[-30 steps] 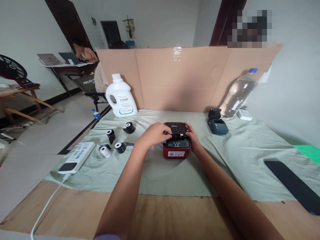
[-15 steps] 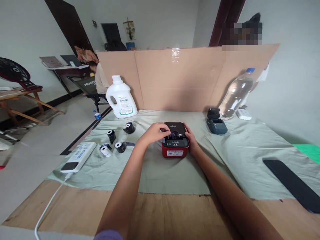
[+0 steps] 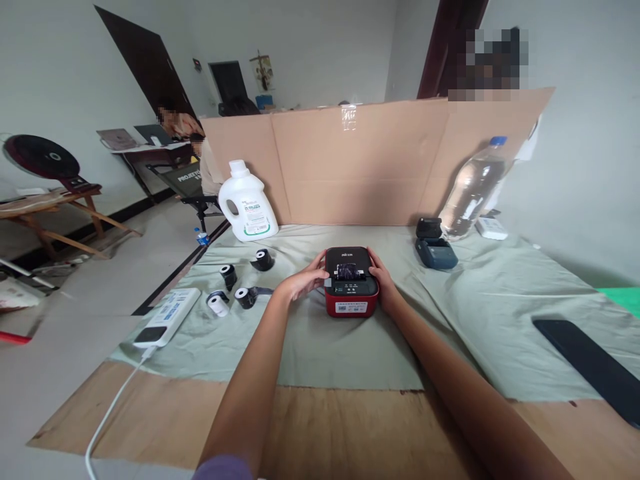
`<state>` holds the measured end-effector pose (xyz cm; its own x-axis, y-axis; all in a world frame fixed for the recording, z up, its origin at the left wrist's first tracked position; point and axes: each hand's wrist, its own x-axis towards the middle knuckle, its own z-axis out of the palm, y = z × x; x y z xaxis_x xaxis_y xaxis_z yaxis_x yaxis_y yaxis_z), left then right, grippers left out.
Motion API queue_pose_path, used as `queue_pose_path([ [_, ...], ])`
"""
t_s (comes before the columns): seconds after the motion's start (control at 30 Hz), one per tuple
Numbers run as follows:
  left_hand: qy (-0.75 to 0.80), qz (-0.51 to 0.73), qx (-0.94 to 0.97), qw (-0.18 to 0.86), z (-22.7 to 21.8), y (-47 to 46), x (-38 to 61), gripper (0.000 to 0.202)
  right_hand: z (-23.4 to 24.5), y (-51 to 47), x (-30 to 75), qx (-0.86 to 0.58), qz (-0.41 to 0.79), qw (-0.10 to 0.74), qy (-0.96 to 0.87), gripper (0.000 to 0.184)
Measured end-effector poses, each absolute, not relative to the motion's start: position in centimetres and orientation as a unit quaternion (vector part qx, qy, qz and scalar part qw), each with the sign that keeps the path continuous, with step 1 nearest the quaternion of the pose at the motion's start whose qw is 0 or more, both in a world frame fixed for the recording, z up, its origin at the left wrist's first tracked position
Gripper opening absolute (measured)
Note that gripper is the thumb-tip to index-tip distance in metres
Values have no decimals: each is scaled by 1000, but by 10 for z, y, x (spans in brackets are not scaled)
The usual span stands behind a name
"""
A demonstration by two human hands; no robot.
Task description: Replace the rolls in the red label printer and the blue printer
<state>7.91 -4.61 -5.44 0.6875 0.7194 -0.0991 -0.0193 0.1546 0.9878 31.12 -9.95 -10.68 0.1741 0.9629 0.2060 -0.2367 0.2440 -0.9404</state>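
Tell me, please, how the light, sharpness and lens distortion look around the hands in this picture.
Head view: soft, even daylight; the left hand and right hand against the red printer are sharp, with only faint shadows on the cloth; the wide lens bows the cardboard screen and leans the water bottle inward.

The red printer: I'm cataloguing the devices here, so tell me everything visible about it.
The red printer is a small rounded plastic-looking box: red base, glossy black lid with white lettering, an opening showing a dark roll, a grey button strip, a white barcode label in front. It sits upright on the pale green cloth; the left hand touches its left side, the right hand its right.
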Motion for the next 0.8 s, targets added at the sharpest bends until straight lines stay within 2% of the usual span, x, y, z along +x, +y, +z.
queue_pose_path([
  [0.23, 301, 251, 633, 667, -53, -45, 76, 80, -103, -103, 308, -403, 454, 655, -449, 80],
  [0.6, 286, 255, 612, 691, -53, -41, 70, 69, -87, -122, 296, -391, 448, 653, -469, 76],
  [0.8, 299, 278, 592, 695, -52, -46, 73, 74, -92, -112, 306, -386, 481, 642, -455, 85],
])
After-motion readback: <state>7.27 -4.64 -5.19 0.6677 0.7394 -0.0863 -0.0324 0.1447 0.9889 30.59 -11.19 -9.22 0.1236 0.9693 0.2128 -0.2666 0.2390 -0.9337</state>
